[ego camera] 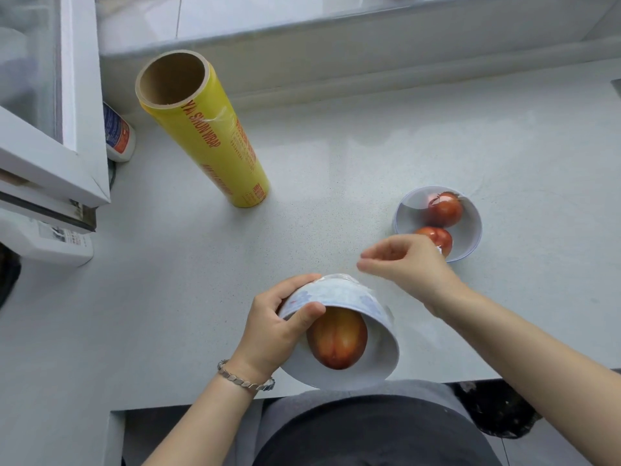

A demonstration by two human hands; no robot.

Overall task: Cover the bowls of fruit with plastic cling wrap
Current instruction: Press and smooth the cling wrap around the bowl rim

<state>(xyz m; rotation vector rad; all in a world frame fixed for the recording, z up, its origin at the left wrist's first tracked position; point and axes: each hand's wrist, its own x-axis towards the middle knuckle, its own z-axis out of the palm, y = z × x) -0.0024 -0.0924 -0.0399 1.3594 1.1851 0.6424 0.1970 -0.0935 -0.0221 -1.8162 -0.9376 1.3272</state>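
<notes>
A white bowl with blue pattern is tipped toward me, its mouth facing the camera, with a red-orange fruit inside. My left hand grips its rim at the left, thumb over the edge. My right hand hovers just beyond the bowl, fingers pinched, seemingly on a thin clear film that I can barely make out. A second white bowl with two red fruits stands at the right, behind my right hand. A yellow cling wrap roll stands upright at the back left.
A white window frame juts in at the left over the grey counter. A small white bottle stands beside the roll. A white container sits at the left edge. The counter's front edge runs just under the tipped bowl.
</notes>
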